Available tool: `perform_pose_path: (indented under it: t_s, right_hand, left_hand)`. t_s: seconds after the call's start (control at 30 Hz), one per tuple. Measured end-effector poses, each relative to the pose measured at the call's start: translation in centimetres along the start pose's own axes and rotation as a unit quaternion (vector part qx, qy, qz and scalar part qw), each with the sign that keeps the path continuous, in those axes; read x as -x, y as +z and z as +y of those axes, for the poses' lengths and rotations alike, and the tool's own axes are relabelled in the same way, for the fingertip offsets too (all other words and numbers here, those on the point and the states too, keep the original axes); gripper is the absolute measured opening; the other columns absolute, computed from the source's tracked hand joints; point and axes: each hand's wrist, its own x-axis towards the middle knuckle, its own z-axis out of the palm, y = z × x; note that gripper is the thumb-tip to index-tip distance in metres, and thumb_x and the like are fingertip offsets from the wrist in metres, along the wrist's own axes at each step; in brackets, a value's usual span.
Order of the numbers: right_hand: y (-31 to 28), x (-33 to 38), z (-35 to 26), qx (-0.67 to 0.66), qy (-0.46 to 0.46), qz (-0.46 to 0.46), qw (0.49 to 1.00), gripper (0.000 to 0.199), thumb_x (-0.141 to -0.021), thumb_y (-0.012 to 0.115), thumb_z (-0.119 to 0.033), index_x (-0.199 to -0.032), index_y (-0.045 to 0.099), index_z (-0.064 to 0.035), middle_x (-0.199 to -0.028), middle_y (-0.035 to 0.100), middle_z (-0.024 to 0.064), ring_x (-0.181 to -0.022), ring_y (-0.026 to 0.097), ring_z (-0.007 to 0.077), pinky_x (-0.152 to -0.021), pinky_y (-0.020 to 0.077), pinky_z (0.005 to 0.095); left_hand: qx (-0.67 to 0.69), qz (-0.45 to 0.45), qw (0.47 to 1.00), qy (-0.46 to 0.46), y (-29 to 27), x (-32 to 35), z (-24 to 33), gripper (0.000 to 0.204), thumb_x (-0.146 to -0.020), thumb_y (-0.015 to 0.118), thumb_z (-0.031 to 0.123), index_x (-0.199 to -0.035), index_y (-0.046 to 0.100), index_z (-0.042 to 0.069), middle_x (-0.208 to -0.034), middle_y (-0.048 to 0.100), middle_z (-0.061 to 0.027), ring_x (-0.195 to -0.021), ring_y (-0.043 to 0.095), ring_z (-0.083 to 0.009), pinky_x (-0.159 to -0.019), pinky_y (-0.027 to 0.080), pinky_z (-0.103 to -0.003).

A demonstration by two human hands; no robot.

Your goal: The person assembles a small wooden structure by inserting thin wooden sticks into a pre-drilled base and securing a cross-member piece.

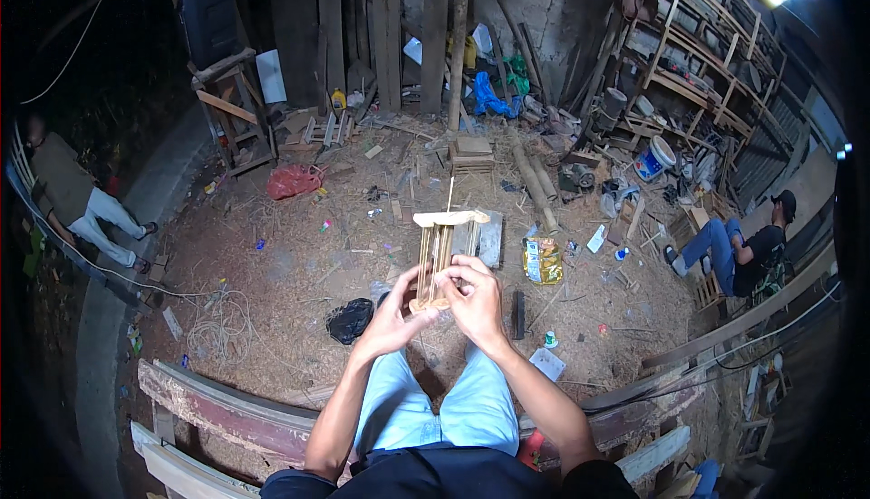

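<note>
In front of my lap I hold a small wooden stick frame up in both hands. Thin upright sticks run between a pale top piece and a smaller bottom piece. One thin stick pokes up above the top piece. My left hand is closed round the lower left of the frame, its thumb by the bottom piece. Fingers of my right hand pinch at the sticks on the lower right side. Whether they grip one stick or several is hidden.
Beyond the frame lie a grey block, stacked boards and a yellow packet. A black plastic bag is left of my knees. One person sits far left, another far right. Wooden shelving stands back right.
</note>
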Motion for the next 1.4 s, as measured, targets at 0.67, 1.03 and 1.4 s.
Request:
perform_pose_path:
  t_s: [0.67, 1.03, 1.4]
  right_hand:
    - [-2.9, -0.6, -3.8, 0.095, -0.035, -0.115, 0.988, 0.009, -0.079, 0.064, -0.003, -0.086, 0.066, 0.0026, -0.075, 0.062, 0.0085, -0.059, 0.059, 0.0107, -0.051, 0.0463, 0.0236]
    - [-2.7, -0.3, -5.3, 0.070, -0.074, -0.068, 0.992, 0.007, -0.077, 0.065, -0.005, -0.082, 0.065, 0.0007, -0.072, 0.060, 0.0079, -0.057, 0.055, 0.0133, -0.051, 0.0439, 0.0257]
    - [-2.2, 0.1, -4.9, 0.077, -0.061, -0.040, 0.994, 0.008, -0.077, 0.067, -0.005, -0.083, 0.066, 0.0001, -0.070, 0.059, 0.0053, -0.054, 0.044, 0.0097, -0.050, 0.0367, 0.0235]
  left_hand:
    - [-0.153, 0.116, 0.977, 0.090, 1.3, -0.1, 1.1, 0.053, -0.072, 0.073, 0.002, -0.120, 0.051, -0.004, -0.099, 0.065, -0.0122, -0.090, 0.062, -0.0141, -0.077, 0.052, -0.027]
    - [-0.149, 0.121, 0.973, 0.128, 1.4, -0.1, 2.4, 0.052, -0.072, 0.072, 0.002, -0.120, 0.052, -0.002, -0.106, 0.063, -0.0142, -0.094, 0.062, -0.0164, -0.079, 0.051, -0.028]
    - [-0.105, 0.133, 0.980, 0.104, 1.7, 0.0, 1.5, 0.053, -0.071, 0.075, 0.003, -0.119, 0.052, -0.003, -0.099, 0.065, -0.0109, -0.087, 0.062, -0.0127, -0.074, 0.052, -0.026]
